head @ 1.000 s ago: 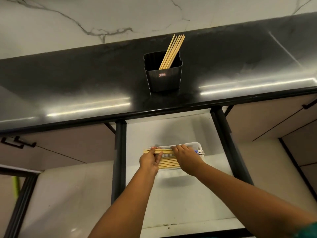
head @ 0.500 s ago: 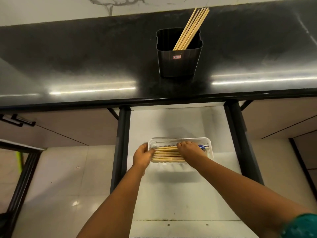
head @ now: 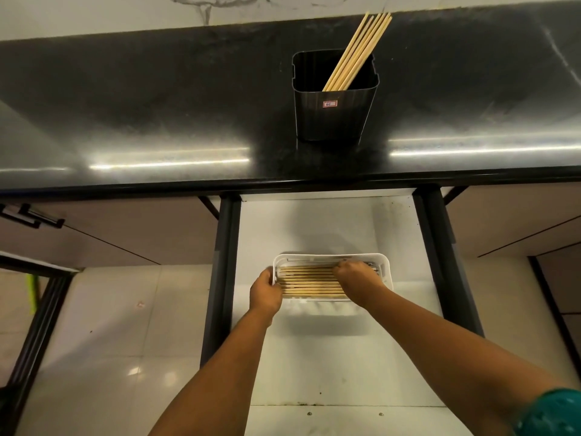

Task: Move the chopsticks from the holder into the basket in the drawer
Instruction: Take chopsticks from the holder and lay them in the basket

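Chopsticks [head: 309, 282]: flat in your white basket [head: 385, 269], lower centre; others [head: 358, 50] lean in the holder [head: 333, 118].
Left hand [head: 265, 292]: curled on the basket's left end.
Right hand [head: 356, 278]: palm-down on the sticks; grip unclear.
Surface: glossy black counter [head: 157, 105], open white drawer [head: 314, 225], tiled floor [head: 110, 325].

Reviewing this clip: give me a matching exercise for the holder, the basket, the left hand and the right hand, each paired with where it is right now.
Things:
1. black holder
2. white basket
3. left hand
4. right hand

Places:
A. on the chopsticks in the basket, over their right part
B. on the black countertop, with chopsticks leaning out of it
C. at the basket's left end, against its rim
D. on the white floor of the open drawer

Pairs: 1-B, 2-D, 3-C, 4-A
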